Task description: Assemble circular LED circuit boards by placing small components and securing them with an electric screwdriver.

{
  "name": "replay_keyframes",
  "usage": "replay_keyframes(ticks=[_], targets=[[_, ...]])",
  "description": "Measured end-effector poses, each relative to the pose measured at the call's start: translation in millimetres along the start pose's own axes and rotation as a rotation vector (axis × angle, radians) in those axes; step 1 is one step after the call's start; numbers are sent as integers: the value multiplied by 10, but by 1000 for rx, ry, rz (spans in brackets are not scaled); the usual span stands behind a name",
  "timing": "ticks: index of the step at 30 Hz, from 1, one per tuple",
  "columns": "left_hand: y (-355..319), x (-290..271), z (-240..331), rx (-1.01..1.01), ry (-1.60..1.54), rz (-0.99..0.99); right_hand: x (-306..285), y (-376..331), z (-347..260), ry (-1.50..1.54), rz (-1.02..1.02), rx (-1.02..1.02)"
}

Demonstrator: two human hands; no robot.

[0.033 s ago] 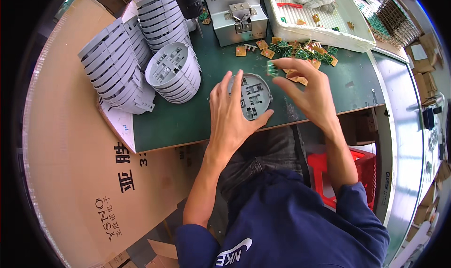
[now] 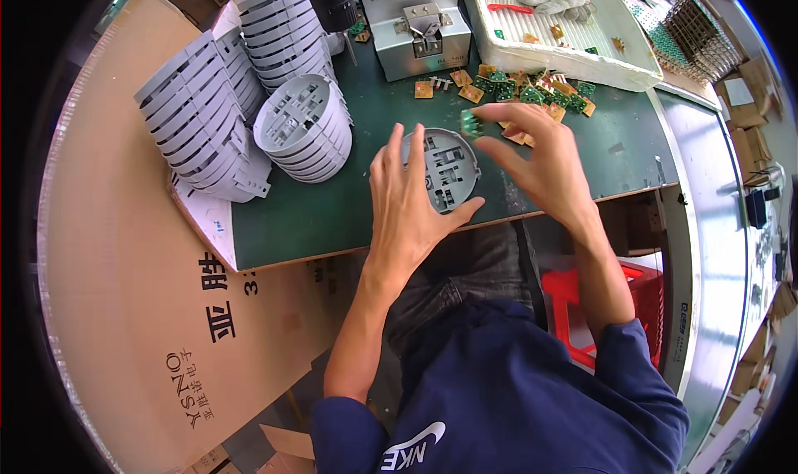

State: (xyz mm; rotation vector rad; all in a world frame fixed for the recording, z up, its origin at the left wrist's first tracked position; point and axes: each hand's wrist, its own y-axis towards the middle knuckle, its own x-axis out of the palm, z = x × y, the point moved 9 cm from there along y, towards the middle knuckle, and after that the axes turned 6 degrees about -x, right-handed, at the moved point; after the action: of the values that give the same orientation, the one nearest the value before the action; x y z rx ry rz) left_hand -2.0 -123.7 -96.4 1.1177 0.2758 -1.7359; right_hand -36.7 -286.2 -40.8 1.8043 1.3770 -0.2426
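Note:
A round grey plastic housing (image 2: 450, 171) with slots and metal contacts inside lies on the green bench near its front edge. My left hand (image 2: 407, 196) grips it, fingers along the left side and thumb at the near right rim. Just beyond its upper right edge, my right hand (image 2: 536, 154) pinches a small green circuit board (image 2: 471, 123) between thumb and fingertips. The board is held above the bench, apart from the housing. Behind my right hand lies a loose pile of small green and orange circuit boards (image 2: 532, 88), partly hidden by the fingers.
Nested grey housings stand in stacks at the left, the nearest one (image 2: 303, 129) facing up. A silver machine (image 2: 420, 34) sits at the back beside a dark hanging screwdriver (image 2: 332, 4). At the back right is a white foam tray (image 2: 573, 54) with gloves.
My right hand has moved slightly left with the small circuit board, closer to the housing. The left hand keeps its grip, and the whole view has shifted a little.

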Motion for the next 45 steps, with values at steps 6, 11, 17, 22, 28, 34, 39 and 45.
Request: replay_keyframes(ticks=[6, 11, 17, 22, 28, 34, 39, 45], targets=[[-63, -59, -97, -26, -171, 32, 358, 186, -92, -204, -176, -198], [-53, -90, -151, -49, -197, 43, 612, 255, -71, -282, -272, -238], [-63, -104, -167, -17, -175, 69, 724, 237, -48, -306, -291, -242], [-54, -116, -144, -9, -111, 62, 750, 239, -54, -305, -296, -269], [-59, -101, -133, 7, -71, 54, 598, 181, -85, -199, -182, -310], [-68, -111, -140, 13, -103, 91, 667, 111, -90, -306, -285, -385], [-66, -106, -115, 49, -37, 77, 421, 413, -251, -212, -95, -422], [-87, -107, -116, 54, 44, 75, 49, 1575, -731, 413, -91, -207]])
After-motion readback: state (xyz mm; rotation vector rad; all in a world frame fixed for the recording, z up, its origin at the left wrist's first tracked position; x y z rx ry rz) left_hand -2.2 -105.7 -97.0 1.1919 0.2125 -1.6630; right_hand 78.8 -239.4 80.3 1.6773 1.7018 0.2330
